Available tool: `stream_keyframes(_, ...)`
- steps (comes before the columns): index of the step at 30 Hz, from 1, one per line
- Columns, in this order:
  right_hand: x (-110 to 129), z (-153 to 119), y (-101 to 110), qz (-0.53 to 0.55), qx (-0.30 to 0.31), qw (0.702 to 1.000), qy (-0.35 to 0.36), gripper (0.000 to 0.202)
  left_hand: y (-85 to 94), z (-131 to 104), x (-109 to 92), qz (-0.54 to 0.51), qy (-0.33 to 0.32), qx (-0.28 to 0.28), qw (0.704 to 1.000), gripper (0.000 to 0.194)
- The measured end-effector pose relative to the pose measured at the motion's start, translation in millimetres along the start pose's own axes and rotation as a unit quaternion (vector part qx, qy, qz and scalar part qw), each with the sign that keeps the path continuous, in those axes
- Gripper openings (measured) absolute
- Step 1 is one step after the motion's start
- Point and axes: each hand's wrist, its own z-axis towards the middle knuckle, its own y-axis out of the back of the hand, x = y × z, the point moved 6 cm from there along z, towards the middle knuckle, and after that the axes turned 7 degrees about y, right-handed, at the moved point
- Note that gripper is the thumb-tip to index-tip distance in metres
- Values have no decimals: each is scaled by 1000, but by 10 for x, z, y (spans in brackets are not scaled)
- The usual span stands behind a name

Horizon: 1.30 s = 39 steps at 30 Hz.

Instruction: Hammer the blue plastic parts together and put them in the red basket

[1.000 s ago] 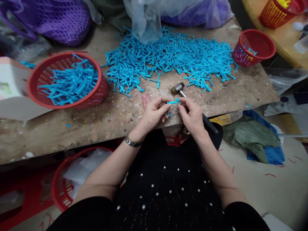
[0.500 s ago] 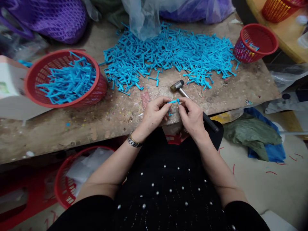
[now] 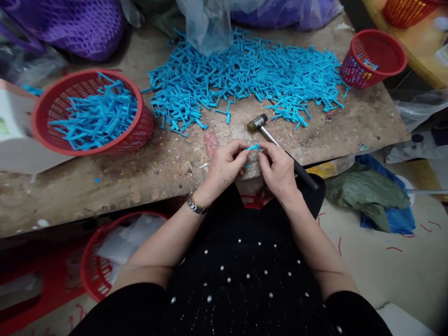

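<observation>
Between my two hands is a small blue plastic piece (image 3: pixel 252 147), rod-like with a rounded end on the right. My left hand (image 3: pixel 226 163) pinches its left part between thumb and fingers; a thin blue bit shows below those fingers. My right hand (image 3: pixel 278 169) is closed at the rounded end, fingertips touching it. Just beyond my right hand lies a hammer (image 3: pixel 258 122) with a metal head and black grip, its handle passing behind that hand. A wide heap of similar blue plastic pieces (image 3: pixel 245 74) covers the table's far side.
A red basket (image 3: pixel 145 126) of blue pieces stands at the left on the worn wooden table (image 3: pixel 154 170). A smaller red basket (image 3: pixel 380 53) is at the right. Plastic bags (image 3: pixel 208 28) lie along the back. Below the table sits another red basket (image 3: pixel 89 266).
My right fingertips have shifted slightly at the rounded end, and the blue piece has turned a little between my hands. The view has moved slightly.
</observation>
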Motion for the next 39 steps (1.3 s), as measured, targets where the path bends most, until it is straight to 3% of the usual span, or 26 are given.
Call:
stream_keyframes(26,4,-65,-31,-6,-6,1000,17,23,-50,-11,52,-4,9,11,1000,10)
stream_keyframes(39,-10,-142,-119,-63,18,998,12,25,-90,-13,10,87,-27,-2,996,13)
